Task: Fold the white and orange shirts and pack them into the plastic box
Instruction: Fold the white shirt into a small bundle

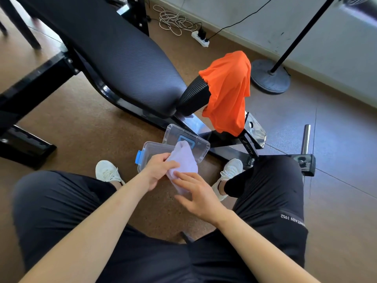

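The white shirt [183, 160], rolled into a small bundle, is held above the clear plastic box [152, 149] on the floor between my feet. My left hand [158, 170] grips the bundle's left side. My right hand [195, 193] rests on its lower end with fingers spread. The box has a blue latch [139, 157], and its clear lid [200, 145] leans just behind it. The orange shirt [227, 90] hangs unfolded over a black padded roller of the bench, beyond the box.
A black weight bench [114, 58] fills the upper left, with its steel frame [253, 137] behind the box. A fan stand base [270, 76] and a power strip with cables [201, 38] are near the wall. My white shoes [107, 171] flank the box.
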`<state>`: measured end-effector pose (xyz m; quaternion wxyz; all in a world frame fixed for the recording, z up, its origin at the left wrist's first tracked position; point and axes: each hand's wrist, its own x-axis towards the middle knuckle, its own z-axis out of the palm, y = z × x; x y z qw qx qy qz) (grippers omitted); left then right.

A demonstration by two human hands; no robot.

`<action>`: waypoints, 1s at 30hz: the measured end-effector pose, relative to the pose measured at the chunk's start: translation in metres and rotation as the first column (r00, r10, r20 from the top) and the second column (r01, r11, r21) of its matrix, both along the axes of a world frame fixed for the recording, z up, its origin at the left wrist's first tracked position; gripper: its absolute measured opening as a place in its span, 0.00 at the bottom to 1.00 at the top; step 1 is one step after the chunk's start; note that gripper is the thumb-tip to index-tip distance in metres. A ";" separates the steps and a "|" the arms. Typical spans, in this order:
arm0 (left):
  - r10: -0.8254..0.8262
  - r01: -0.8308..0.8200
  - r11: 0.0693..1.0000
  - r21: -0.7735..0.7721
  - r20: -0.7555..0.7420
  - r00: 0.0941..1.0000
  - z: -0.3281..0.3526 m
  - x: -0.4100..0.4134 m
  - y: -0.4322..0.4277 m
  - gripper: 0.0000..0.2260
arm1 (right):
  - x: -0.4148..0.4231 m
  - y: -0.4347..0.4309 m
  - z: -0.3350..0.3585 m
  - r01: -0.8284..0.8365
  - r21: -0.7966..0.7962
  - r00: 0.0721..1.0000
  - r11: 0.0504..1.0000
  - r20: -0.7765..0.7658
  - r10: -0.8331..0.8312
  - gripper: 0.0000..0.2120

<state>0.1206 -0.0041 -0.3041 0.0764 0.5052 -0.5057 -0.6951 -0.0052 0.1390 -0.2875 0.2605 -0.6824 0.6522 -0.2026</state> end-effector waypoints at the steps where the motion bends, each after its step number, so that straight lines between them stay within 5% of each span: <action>1: 0.003 -0.004 1.000 -0.011 -0.002 1.000 0.001 0.001 -0.002 0.07 | -0.002 0.001 0.001 0.046 0.000 0.997 0.999 0.056 -0.045 0.21; 5: -0.086 0.081 0.994 -0.073 -0.067 0.994 0.014 0.008 -0.009 0.09 | -0.026 -0.007 0.005 0.447 0.074 0.841 0.891 0.304 -0.447 0.12; 7: -0.157 0.147 0.986 -0.083 -0.126 0.980 0.022 0.013 -0.011 0.12 | -0.045 -0.019 0.010 0.516 0.120 0.770 0.848 0.369 -0.520 0.14; 9: -0.236 0.222 0.970 -0.094 -0.181 0.955 0.030 0.020 -0.014 0.18 | -0.064 -0.032 0.019 0.484 0.145 0.775 0.863 0.387 -0.500 0.24; 12: -0.366 0.340 0.929 -0.146 -0.225 0.903 0.036 0.028 -0.019 0.20 | -0.082 -0.047 0.034 0.248 0.149 0.927 0.957 0.251 -0.279 0.43; 15: -0.415 0.372 0.903 -0.216 -0.209 0.885 0.036 0.029 -0.020 0.19 | -0.080 -0.058 0.034 0.036 0.244 0.984 0.969 0.161 -0.078 0.32; 19: -0.286 0.226 0.923 -0.310 -0.164 0.944 0.024 0.026 -0.022 0.20 | -0.070 -0.056 0.023 0.079 0.317 0.968 0.945 0.204 -0.150 0.10; 25: -0.082 0.045 0.895 -0.444 -0.065 0.994 0.002 0.018 -0.026 0.16 | -0.062 -0.040 0.016 0.189 0.265 0.934 0.946 0.248 -0.256 0.13; 28: -0.075 0.037 0.881 -0.472 -0.063 0.995 -0.002 0.010 -0.025 0.15 | -0.053 -0.035 0.023 0.102 0.222 0.932 0.970 0.318 -0.171 0.28; 30: -0.093 0.062 0.865 -0.498 -0.037 0.995 -0.003 0.007 -0.027 0.15 | -0.050 -0.033 0.022 0.031 0.196 0.971 0.980 0.225 -0.076 0.27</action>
